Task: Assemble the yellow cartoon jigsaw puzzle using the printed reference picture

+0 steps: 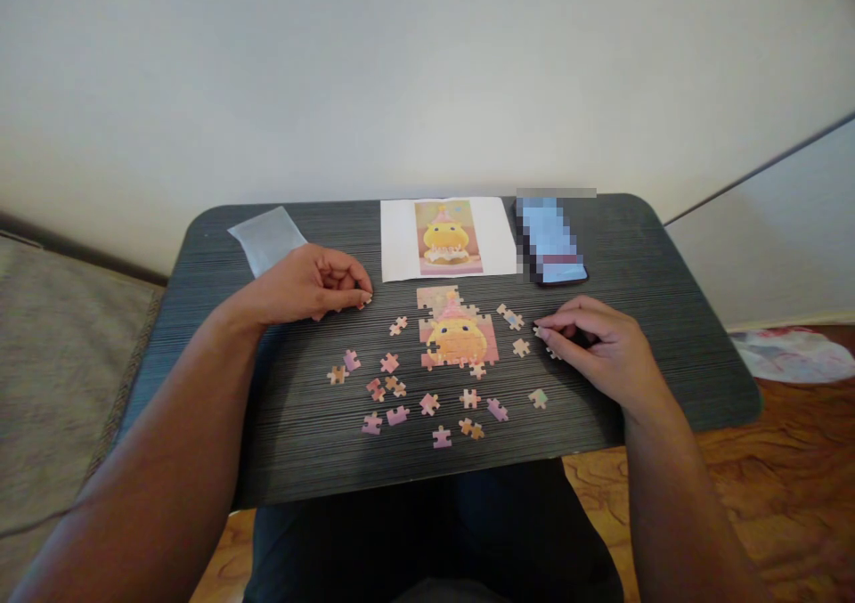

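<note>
a clear bag (267, 238) lies at the desk's (280, 447) far left corner. beside it the left hand (313, 284) is curled, fingertips pinching a small piece (364, 301). loose pieces (427, 403) are scattered toward the front edge, around the half-built puzzle (458, 336) at mid-desk. the right hand (601, 340), fingers bent, touches another piece (540, 330); whether it grips cannot be told.
</note>
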A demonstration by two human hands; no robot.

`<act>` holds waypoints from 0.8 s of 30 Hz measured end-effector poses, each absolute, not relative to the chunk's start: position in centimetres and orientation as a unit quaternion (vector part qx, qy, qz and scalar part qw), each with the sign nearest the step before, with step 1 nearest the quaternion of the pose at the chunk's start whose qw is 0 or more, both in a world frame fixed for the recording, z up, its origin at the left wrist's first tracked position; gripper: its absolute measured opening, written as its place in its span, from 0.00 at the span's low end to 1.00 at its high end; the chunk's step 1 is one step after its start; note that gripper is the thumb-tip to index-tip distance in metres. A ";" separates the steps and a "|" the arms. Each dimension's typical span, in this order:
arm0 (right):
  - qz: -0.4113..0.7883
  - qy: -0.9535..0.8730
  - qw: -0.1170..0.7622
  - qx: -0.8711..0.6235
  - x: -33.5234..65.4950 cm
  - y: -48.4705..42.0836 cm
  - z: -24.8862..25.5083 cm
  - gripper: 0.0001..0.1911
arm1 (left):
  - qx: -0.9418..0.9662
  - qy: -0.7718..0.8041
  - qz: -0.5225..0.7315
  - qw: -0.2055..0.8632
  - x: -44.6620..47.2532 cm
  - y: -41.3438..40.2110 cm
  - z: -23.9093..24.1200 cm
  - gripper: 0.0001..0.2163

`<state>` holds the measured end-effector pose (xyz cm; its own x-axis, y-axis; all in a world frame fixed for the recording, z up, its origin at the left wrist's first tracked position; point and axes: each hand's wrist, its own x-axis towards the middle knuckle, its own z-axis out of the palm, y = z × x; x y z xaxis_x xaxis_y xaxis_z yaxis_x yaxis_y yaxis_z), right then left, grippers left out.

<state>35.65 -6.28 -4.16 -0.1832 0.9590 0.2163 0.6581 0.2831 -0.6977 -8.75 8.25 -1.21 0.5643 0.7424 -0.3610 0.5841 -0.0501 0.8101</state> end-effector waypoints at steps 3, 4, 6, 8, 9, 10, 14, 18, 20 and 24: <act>0.231 -0.731 0.324 -0.554 35.5 -6.3 -4.0 0.05 | 0.728 0.464 0.070 0.500 -8.9 8.2 -1.1 0.13; 0.233 -0.729 0.324 -0.556 35.5 -6.3 -3.9 0.04 | 0.730 0.466 0.068 0.495 -8.9 8.2 -1.0 0.13; 0.241 -0.722 0.326 -0.561 35.5 -6.4 -3.7 0.03 | 0.734 0.472 0.061 0.485 -8.9 8.2 -0.8 0.13; 0.254 -0.707 0.336 -0.568 35.5 -6.4 -3.6 0.03 | 0.735 0.484 0.052 0.471 -8.9 8.1 -0.7 0.14; 0.262 -0.698 0.343 -0.572 35.5 -6.4 -3.6 0.04 | 0.737 0.486 0.047 0.466 -8.9 8.2 -0.6 0.14; 0.271 -0.688 0.350 -0.575 35.5 -6.4 -3.6 0.04 | 0.740 0.489 0.044 0.460 -8.9 8.2 -0.6 0.15; 0.299 -0.661 0.368 -0.582 35.7 -6.4 -3.6 0.07 | 0.745 0.495 0.042 0.446 -8.8 8.2 -0.4 0.16; 0.328 -0.640 0.374 -0.586 35.8 -6.4 -3.3 0.09 | 0.742 0.494 0.059 0.450 -8.7 8.1 -0.5 0.15; 0.347 -0.621 0.384 -0.589 35.8 -6.3 -3.1 0.10 | 0.741 0.492 0.068 0.452 -8.8 8.1 -0.6 0.14; 0.374 -0.584 0.421 -0.585 35.6 -6.0 -2.6 0.11 | 0.743 0.490 0.084 0.448 -8.9 8.1 -0.9 0.13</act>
